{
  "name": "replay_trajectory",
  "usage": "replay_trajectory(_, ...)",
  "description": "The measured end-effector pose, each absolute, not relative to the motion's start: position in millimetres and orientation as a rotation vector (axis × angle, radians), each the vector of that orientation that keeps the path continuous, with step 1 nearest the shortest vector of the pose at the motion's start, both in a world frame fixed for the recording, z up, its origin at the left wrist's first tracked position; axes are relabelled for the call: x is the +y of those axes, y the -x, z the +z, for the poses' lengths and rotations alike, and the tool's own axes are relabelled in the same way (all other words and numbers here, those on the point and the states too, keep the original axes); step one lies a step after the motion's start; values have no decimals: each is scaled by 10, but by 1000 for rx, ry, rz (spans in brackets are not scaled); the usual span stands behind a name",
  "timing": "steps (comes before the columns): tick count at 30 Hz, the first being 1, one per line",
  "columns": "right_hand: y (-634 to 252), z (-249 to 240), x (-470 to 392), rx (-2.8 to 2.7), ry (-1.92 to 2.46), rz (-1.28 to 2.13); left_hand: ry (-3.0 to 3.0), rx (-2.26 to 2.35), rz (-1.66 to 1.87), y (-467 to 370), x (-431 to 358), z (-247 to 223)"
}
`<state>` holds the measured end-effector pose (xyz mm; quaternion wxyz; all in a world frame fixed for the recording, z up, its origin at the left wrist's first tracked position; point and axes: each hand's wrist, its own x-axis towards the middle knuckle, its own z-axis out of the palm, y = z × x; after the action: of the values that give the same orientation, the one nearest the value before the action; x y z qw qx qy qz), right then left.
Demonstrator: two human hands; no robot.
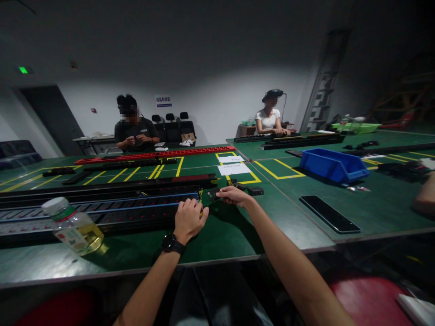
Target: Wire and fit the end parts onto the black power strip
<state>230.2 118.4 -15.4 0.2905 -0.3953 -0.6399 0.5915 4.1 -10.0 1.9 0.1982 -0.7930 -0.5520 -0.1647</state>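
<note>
A long black rail (132, 213) with blue strips and rows of small red dots lies on the green table at the left. My left hand (190, 218), with a dark watch on its wrist, curls its fingers over the rail's right end; the fingertips are partly hidden. Just right of that end, my right hand (234, 195) pinches a small flat black plate (213, 194) with light round spots. The plate is close to the rail's end; I cannot tell whether they touch. Close behind my right hand sits a small black block (255, 191) on the table.
A bottle of yellow liquid (76, 228) stands tilted in view before the rail. To the right are a phone (328, 213) and a blue bin (333, 165). White papers (234, 169) and a red rail (156, 155) lie farther back. Two people sit across the table.
</note>
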Motion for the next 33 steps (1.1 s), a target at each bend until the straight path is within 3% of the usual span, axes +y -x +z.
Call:
replay_trajectory(17, -2219, -147, 1107, -2140, 767, 1490, 2268, -1529, -465, -26, -99, 21)
replay_trajectory(33, -2077, -203, 1078, -2163, 732, 1502, 2233, -1501, -434, -29, -99, -4)
